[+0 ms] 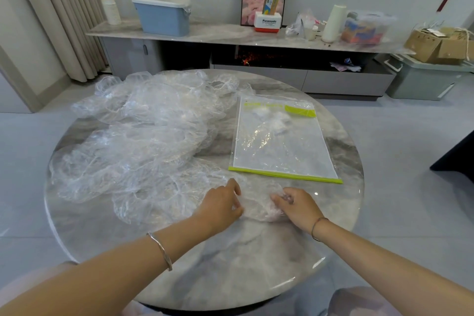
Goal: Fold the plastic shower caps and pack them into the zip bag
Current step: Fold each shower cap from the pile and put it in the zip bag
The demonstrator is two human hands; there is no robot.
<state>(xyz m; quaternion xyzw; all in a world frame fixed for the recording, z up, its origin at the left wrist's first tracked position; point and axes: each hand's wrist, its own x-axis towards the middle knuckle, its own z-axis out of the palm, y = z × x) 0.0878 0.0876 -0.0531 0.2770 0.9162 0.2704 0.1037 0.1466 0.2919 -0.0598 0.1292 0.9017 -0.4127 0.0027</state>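
A heap of several clear plastic shower caps (143, 141) covers the left half of the round marble table (230, 264). One crumpled cap (257, 204) lies near the table's front middle, between my hands. My left hand (220, 206) pinches its left side with curled fingers. My right hand (298, 206) grips its right side, with plastic bunched under the fingers. The zip bag (282, 143), clear with lime-green strips, lies flat on the right of the table, with some plastic inside it.
Behind the table runs a long low cabinet (230, 36) with a blue lidded bin (163, 14), a framed picture and boxes. A grey crate (420, 79) stands on the floor at right. A dark furniture edge (456, 154) shows at far right.
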